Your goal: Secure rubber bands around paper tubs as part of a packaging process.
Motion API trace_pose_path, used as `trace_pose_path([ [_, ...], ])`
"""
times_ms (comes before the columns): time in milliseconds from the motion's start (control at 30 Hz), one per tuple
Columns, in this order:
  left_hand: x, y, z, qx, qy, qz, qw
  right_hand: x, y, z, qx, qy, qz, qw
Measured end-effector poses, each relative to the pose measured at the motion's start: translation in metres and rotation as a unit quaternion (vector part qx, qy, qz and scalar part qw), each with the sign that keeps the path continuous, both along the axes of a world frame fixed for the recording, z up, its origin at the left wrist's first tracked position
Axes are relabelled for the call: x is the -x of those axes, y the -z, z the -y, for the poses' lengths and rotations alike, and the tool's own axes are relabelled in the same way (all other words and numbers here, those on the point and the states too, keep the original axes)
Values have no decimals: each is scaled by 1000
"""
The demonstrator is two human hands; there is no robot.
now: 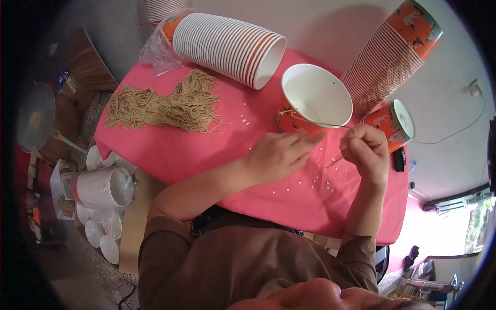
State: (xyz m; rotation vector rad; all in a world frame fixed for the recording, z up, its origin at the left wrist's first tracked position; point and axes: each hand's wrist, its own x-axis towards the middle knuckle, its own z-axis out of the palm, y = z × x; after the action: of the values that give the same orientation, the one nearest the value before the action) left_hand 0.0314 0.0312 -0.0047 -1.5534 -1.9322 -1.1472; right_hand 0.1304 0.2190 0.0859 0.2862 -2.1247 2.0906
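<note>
A paper bucket point(310, 85), white inside and orange-red with a printed pattern outside, stands upright on the table, its small side hole visible near the rim. From its left side a thin tan cord point(330, 124) runs across the front to my right hand point(368, 150). The thumb and fingers of that hand are closed on the cord, and a loose end hangs below them. My left hand point(281, 155) is just in front of the bucket, its fingers stretched out toward the right and holding nothing I can see.
A thick bundle of tan cords point(165, 108) lies on the pink-covered table point(150, 150). Small white bits point(245, 122) are scattered about. Nested buckets point(222, 46) lie behind; a tall leaning stack point(382, 67) and another bucket point(385, 124) are at right. White cups point(98, 188) sit lower left.
</note>
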Motion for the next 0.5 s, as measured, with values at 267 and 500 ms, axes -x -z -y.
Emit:
trace_pose_path([
  [267, 51, -26, 5, -32, -26, 72, 997, -1, -3, -19, 133, -112, -111, 979],
  [500, 64, -33, -4, 69, -44, 113, 990, 2, -1, -26, 133, -67, -105, 983],
])
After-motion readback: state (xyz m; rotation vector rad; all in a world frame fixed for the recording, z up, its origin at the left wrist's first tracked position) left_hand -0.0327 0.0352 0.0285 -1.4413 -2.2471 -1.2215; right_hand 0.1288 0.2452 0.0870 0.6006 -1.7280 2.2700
